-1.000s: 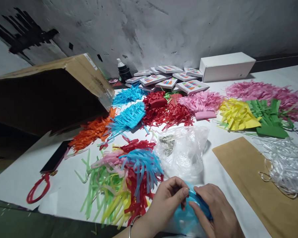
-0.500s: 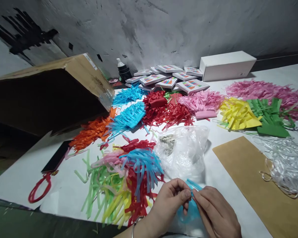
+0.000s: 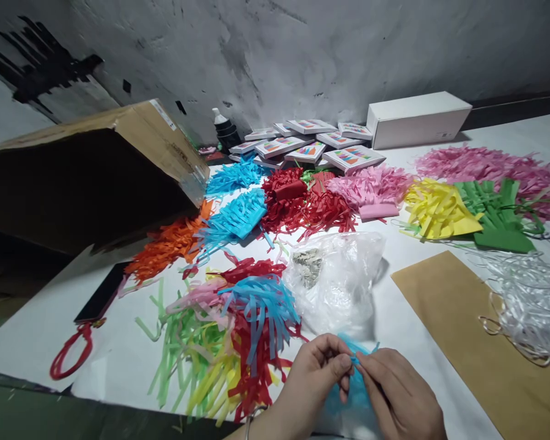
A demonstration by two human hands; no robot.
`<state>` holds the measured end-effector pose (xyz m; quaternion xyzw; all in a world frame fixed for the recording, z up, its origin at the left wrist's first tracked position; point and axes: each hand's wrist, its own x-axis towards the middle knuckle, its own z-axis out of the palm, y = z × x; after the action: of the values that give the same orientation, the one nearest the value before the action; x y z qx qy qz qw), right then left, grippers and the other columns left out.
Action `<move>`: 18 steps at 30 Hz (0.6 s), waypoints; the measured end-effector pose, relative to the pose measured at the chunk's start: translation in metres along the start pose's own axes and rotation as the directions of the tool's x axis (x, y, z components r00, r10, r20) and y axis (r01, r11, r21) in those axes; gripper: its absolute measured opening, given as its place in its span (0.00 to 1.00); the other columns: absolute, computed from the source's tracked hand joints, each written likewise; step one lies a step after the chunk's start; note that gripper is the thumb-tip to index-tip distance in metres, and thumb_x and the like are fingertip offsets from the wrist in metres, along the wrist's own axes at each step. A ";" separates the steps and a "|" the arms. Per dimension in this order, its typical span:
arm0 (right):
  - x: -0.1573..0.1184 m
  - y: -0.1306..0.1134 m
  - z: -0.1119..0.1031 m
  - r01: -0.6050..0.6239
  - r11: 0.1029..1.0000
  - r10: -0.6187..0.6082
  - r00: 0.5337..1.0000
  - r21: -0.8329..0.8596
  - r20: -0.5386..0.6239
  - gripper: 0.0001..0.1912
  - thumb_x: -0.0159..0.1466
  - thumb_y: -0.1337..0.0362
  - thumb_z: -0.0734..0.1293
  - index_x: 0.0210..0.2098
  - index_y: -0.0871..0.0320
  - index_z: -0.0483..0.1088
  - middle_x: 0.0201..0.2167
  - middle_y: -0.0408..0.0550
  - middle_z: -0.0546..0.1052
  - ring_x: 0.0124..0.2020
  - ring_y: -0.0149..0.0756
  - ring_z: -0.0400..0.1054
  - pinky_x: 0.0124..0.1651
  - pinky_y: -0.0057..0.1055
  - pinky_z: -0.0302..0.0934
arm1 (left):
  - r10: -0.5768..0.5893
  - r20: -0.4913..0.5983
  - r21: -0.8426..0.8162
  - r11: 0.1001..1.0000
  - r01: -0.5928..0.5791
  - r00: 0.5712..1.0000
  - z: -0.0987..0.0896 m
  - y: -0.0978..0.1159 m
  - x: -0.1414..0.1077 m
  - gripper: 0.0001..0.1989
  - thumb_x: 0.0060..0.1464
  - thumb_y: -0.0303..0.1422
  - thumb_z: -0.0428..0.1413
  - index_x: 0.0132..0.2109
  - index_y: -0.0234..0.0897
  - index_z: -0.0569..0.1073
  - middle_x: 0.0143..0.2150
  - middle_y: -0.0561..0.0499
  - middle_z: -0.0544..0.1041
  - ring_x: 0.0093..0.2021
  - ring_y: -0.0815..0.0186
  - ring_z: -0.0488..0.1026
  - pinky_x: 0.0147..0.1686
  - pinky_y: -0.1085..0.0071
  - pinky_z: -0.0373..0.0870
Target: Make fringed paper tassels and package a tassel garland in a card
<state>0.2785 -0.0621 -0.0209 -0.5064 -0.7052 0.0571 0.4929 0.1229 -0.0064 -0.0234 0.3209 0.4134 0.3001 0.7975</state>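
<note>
My left hand (image 3: 319, 374) and my right hand (image 3: 399, 386) meet near the table's front edge. Between them is a light-blue tissue-paper tassel (image 3: 358, 391), pinched by thumb and fingertips of both. Strips of it poke out above the fingers and hang blurred below. The exact pinch point is partly hidden by the fingers. Left of my hands lies a loose pile with a blue tassel (image 3: 263, 299), a red tassel (image 3: 252, 360), and green strips (image 3: 183, 348) and yellow strips (image 3: 215, 379). A clear plastic bag (image 3: 339, 287) sits just beyond my hands.
Brown card (image 3: 444, 305) with tangled white cord (image 3: 531, 305) lies on the right. Several fringed paper bundles, like the yellow bundle (image 3: 440, 211), line the back. Behind them are flat boxes (image 3: 307, 151) and a white box (image 3: 417, 122). A cardboard box (image 3: 165, 146) and phone (image 3: 101, 293) are left.
The blue strips above and below my fingers have shifted and spread. Both hands keep their pinch in nearly the same place, and the view has moved slightly.
</note>
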 end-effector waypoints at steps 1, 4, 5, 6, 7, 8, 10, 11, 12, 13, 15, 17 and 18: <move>0.001 -0.001 -0.001 -0.023 0.999 0.022 1.000 0.028 0.014 0.11 0.67 0.75 0.64 0.46 0.58 0.72 0.33 0.48 0.78 0.31 0.34 0.73 0.35 0.31 0.71 | 0.007 -0.005 0.008 1.000 -0.007 1.000 -0.001 -0.001 0.000 0.24 0.42 0.47 0.72 0.33 0.32 0.74 0.21 0.56 0.72 0.19 0.75 0.65 0.18 0.79 0.63; 0.002 -0.002 -0.003 -0.145 0.981 0.133 0.986 0.127 0.105 0.08 0.69 0.72 0.64 0.45 0.56 0.70 0.33 0.46 0.77 0.33 0.32 0.73 0.36 0.27 0.70 | 0.027 -0.002 0.051 0.998 -0.027 1.000 -0.002 -0.002 0.000 0.23 0.44 0.47 0.71 0.33 0.32 0.75 0.20 0.56 0.72 0.19 0.74 0.66 0.20 0.79 0.64; 0.001 -0.001 -0.003 -0.186 0.972 0.168 0.977 0.145 0.129 0.07 0.69 0.72 0.64 0.44 0.56 0.70 0.33 0.45 0.77 0.34 0.32 0.73 0.37 0.26 0.70 | 0.029 0.006 0.065 0.997 -0.029 1.000 -0.003 -0.001 -0.001 0.23 0.44 0.48 0.71 0.34 0.32 0.75 0.20 0.55 0.73 0.19 0.74 0.67 0.21 0.78 0.65; -0.001 -0.001 -0.003 -0.217 0.964 0.196 0.971 0.154 0.139 0.06 0.69 0.71 0.64 0.43 0.55 0.70 0.33 0.45 0.76 0.34 0.31 0.74 0.38 0.26 0.69 | 0.030 0.010 0.083 0.996 -0.031 0.999 -0.003 0.000 -0.001 0.24 0.44 0.48 0.71 0.35 0.32 0.76 0.22 0.53 0.75 0.20 0.73 0.68 0.22 0.77 0.66; -0.002 0.000 -0.004 -0.233 0.960 0.213 0.968 0.157 0.134 0.06 0.69 0.71 0.64 0.43 0.55 0.69 0.33 0.44 0.76 0.34 0.31 0.74 0.38 0.25 0.69 | 0.037 0.011 0.108 0.993 -0.038 0.999 -0.004 0.001 -0.002 0.24 0.44 0.49 0.70 0.36 0.32 0.77 0.23 0.52 0.75 0.21 0.72 0.69 0.23 0.76 0.67; -0.004 0.000 -0.004 -0.243 0.957 0.225 0.967 0.157 0.122 0.06 0.69 0.71 0.64 0.42 0.55 0.69 0.33 0.44 0.76 0.34 0.30 0.74 0.38 0.25 0.69 | 0.057 0.009 0.150 0.987 -0.058 0.998 -0.004 0.004 -0.003 0.23 0.46 0.49 0.69 0.36 0.32 0.77 0.24 0.51 0.76 0.22 0.71 0.70 0.24 0.76 0.67; -0.006 0.000 -0.003 -0.258 0.955 0.243 0.963 0.147 0.112 0.05 0.69 0.71 0.64 0.42 0.55 0.69 0.33 0.43 0.76 0.33 0.30 0.74 0.38 0.24 0.69 | 0.155 0.012 0.305 0.940 -0.151 0.988 -0.005 0.011 -0.005 0.19 0.51 0.47 0.66 0.35 0.32 0.78 0.25 0.51 0.76 0.24 0.69 0.71 0.26 0.75 0.68; -0.006 0.000 -0.003 -0.258 0.956 0.245 0.964 0.138 0.107 0.05 0.70 0.71 0.64 0.41 0.55 0.69 0.33 0.43 0.76 0.33 0.30 0.74 0.38 0.24 0.69 | 0.228 0.033 0.410 0.885 -0.221 0.973 -0.005 0.015 -0.006 0.16 0.54 0.44 0.64 0.34 0.33 0.78 0.25 0.50 0.75 0.24 0.69 0.71 0.27 0.75 0.67; -0.006 0.000 -0.003 -0.255 0.958 0.242 0.964 0.129 0.107 0.04 0.70 0.70 0.64 0.41 0.55 0.69 0.32 0.43 0.76 0.33 0.30 0.74 0.38 0.24 0.69 | 0.300 0.071 0.514 0.807 -0.292 0.951 -0.005 0.019 -0.008 0.14 0.57 0.41 0.62 0.33 0.33 0.79 0.25 0.50 0.76 0.25 0.68 0.72 0.28 0.74 0.68; -0.006 -0.001 -0.003 -0.250 0.961 0.237 0.965 0.118 0.109 0.04 0.70 0.70 0.64 0.41 0.55 0.69 0.32 0.43 0.76 0.33 0.30 0.74 0.38 0.24 0.69 | 0.359 0.121 0.603 0.714 -0.356 0.926 -0.006 0.023 -0.009 0.11 0.58 0.37 0.61 0.33 0.34 0.79 0.26 0.49 0.77 0.27 0.67 0.72 0.30 0.74 0.68; -0.004 -0.002 -0.002 -0.227 0.968 0.217 0.971 0.104 0.099 0.04 0.69 0.70 0.64 0.41 0.56 0.69 0.32 0.44 0.76 0.33 0.31 0.73 0.38 0.26 0.69 | 0.420 0.226 0.715 0.541 -0.442 0.879 -0.007 0.030 -0.011 0.07 0.60 0.31 0.58 0.34 0.35 0.79 0.29 0.48 0.78 0.30 0.66 0.74 0.33 0.74 0.68; -0.002 -0.002 -0.002 -0.183 0.978 0.176 0.981 0.097 0.077 0.05 0.69 0.71 0.64 0.42 0.56 0.69 0.32 0.45 0.76 0.33 0.32 0.73 0.37 0.27 0.69 | 0.425 0.307 0.758 0.432 -0.489 0.851 -0.008 0.034 -0.012 0.06 0.60 0.28 0.57 0.36 0.36 0.79 0.31 0.48 0.80 0.32 0.66 0.75 0.34 0.74 0.68; -0.001 -0.002 -0.001 -0.162 0.983 0.156 0.985 0.091 0.068 0.05 0.69 0.71 0.64 0.42 0.57 0.70 0.32 0.45 0.76 0.33 0.33 0.72 0.37 0.28 0.69 | 0.419 0.340 0.768 0.392 -0.506 0.842 -0.009 0.034 -0.012 0.06 0.61 0.28 0.57 0.37 0.36 0.79 0.31 0.48 0.80 0.32 0.66 0.75 0.35 0.74 0.68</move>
<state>0.2781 -0.0645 -0.0193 -0.5348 -0.6737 0.1456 0.4888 0.1021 0.0079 0.0044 0.7755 0.3621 0.2599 0.4471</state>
